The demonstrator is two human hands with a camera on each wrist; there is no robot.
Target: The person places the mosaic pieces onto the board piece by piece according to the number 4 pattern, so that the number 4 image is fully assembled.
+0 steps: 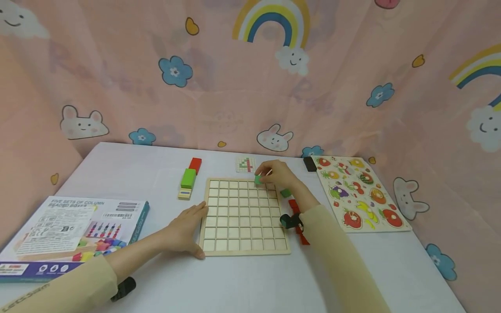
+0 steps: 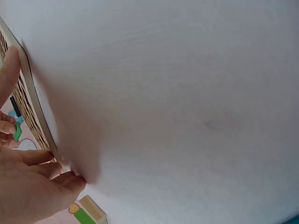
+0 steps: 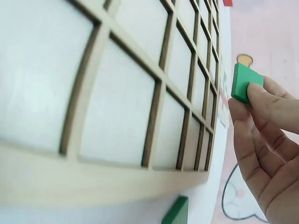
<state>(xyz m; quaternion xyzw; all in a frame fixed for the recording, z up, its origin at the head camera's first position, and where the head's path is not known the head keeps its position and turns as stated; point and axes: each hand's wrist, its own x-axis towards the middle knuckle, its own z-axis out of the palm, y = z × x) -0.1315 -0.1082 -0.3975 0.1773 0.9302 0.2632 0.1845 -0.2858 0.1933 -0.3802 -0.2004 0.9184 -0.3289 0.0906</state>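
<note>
A wooden grid board (image 1: 246, 252) with bare white squares lies flat in the middle of the table. My left hand (image 1: 185, 230) rests along its left side, fingers extended toward the upper part of the edge and thumb by the lower corner. Between thumb and fingertips my right hand (image 1: 278, 174) pinches a small green square tile (image 3: 245, 84), held over the far edge of the board toward its right corner. Just behind the board lies a small pattern card (image 1: 245, 165) with green and red squares. Another green tile (image 1: 285, 192) lies beside the board's right edge.
Red tiles (image 1: 294, 205) lie right of the board, partly behind the right wrist. A green block (image 1: 188, 178), a red block (image 1: 195, 164) and pale pieces form a row at back left. A boxed toy (image 1: 78, 234) lies left, a fruit puzzle board (image 1: 362, 193) right, near a black block (image 1: 309, 164).
</note>
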